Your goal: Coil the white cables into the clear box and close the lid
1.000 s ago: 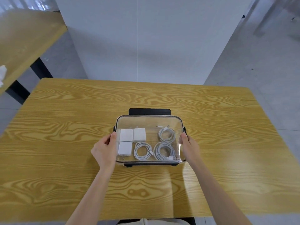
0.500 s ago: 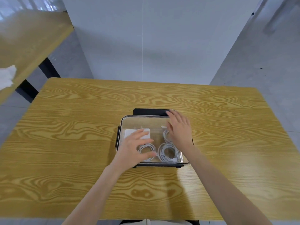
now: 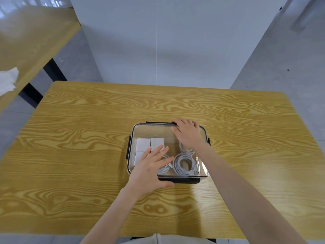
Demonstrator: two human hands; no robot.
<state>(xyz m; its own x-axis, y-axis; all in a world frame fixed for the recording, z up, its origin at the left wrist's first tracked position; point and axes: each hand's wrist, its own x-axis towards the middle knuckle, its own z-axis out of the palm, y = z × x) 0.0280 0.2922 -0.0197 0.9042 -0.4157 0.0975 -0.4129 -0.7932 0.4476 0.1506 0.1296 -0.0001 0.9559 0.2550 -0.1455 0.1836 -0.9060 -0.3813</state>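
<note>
Clear box (image 3: 139, 131): rectangular, black latches on its sides, resting near the middle of the wood-grain surface (image 3: 70, 147); lid (image 3: 153, 132) lying on top. White cables (image 3: 184, 163): coiled, inside the box, right half, seen through the lid; one coil lies under the right forearm, another partly under the left fingers. White adapters (image 3: 143, 144): three square blocks, inside the box, left half. Left hand (image 3: 151, 170): fingers spread and straight, flat on the lid's near-left part, thumb by the near black latch (image 3: 186, 180). Right hand (image 3: 187, 136): fingers spread, resting on the lid's far-right part, fingertips at the far latch (image 3: 158, 122). White cloth (image 3: 8, 81): on a second table, far left.
</note>
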